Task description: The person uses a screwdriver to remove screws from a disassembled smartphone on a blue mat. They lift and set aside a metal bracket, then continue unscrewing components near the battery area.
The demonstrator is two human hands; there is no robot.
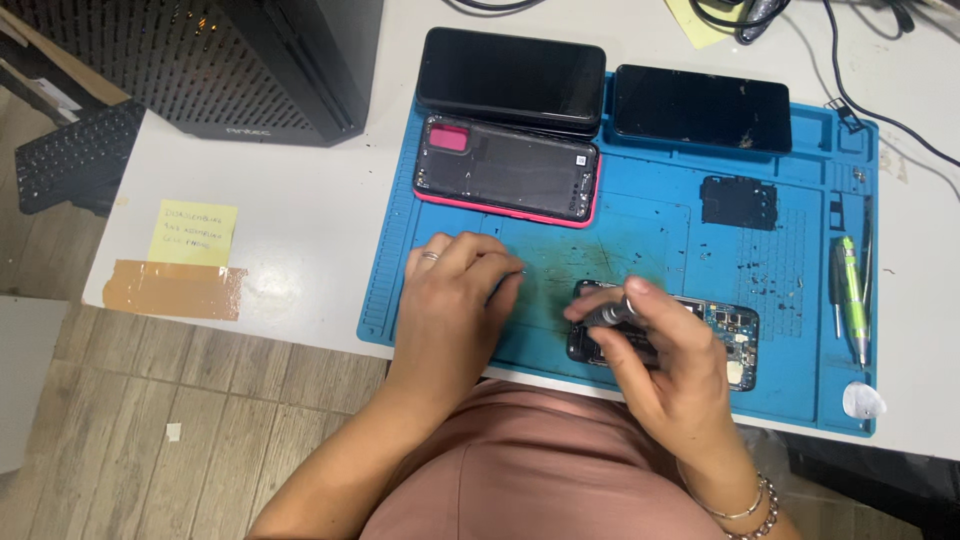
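A slim screwdriver (612, 314) is pinched in the right hand (668, 372) over the opened phone (700, 335) near the blue mat's (640, 215) front edge; it is best kept upright and turned gently, while the left hand (452, 305) is rested loosely curled on the mat, seemingly holding nothing

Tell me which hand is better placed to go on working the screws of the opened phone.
The right hand. It already holds the screwdriver over the opened phone. The left hand lies on the blue mat beside the phone, with only a small object, too small to identify, at its fingertips.
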